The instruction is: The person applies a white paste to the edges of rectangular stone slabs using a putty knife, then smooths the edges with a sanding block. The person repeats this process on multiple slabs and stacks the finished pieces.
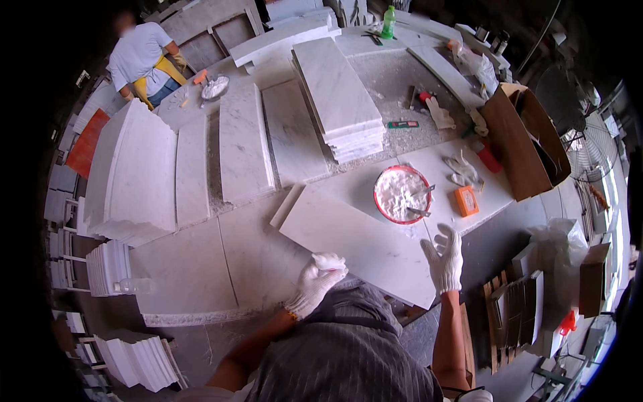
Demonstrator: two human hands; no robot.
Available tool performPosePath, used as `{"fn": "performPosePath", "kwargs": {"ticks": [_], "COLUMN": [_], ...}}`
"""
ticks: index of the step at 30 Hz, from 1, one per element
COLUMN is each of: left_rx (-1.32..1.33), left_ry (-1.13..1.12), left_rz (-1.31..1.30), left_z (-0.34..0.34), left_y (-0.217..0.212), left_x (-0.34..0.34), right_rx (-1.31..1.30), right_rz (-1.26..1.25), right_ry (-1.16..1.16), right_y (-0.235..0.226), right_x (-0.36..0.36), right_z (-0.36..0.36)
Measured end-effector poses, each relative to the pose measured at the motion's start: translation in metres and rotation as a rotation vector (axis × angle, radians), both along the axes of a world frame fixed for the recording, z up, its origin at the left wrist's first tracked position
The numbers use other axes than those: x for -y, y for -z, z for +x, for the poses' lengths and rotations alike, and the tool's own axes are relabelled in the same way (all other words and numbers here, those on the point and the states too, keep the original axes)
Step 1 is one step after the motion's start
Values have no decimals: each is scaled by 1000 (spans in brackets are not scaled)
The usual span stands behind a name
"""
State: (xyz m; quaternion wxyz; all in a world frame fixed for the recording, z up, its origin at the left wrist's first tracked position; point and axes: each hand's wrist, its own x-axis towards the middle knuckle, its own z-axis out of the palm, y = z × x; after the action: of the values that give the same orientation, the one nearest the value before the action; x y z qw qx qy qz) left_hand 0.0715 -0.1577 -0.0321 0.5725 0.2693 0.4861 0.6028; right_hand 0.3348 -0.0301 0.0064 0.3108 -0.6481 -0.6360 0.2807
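Both my hands wear white knit gloves. A long white marble slab (365, 231) lies slantwise on the table in front of me, its near end jutting past the table's edge. By the slab's left side, my left hand (320, 284) is closed, its fingers curled; what they hold, if anything, is hidden. My right hand (445, 260) is raised near the slab's right edge with fingers apart and nothing in it. Beyond the slab stands a red-rimmed bowl (380, 209) of white paste, two metal-bladed tools (419, 212) resting in it.
A stack of marble slabs (338, 94) stands beyond, more slabs (140, 174) at left. Right of the bowl are an orange box (467, 201), loose gloves (462, 171) and a cardboard box (512, 147). A green bottle (388, 23) stands far back. A person (144, 57) is at far left.
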Motion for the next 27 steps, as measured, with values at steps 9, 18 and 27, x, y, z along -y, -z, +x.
{"fn": "performPosePath", "kwargs": {"ticks": [9,18,27], "left_rx": [-61,-154,-142], "left_ry": [178,63,48], "left_rz": [-145,-172,-187], "left_z": [-4,-6,9], "left_y": [1,2,-4], "left_x": [21,24,17], "right_rx": [351,452,463], "right_rz": [132,128,1], "right_ry": [-80,-159,-227], "right_y": [67,77,81], "right_x": [-70,-93,-92], "right_z": [-7,4,4]}}
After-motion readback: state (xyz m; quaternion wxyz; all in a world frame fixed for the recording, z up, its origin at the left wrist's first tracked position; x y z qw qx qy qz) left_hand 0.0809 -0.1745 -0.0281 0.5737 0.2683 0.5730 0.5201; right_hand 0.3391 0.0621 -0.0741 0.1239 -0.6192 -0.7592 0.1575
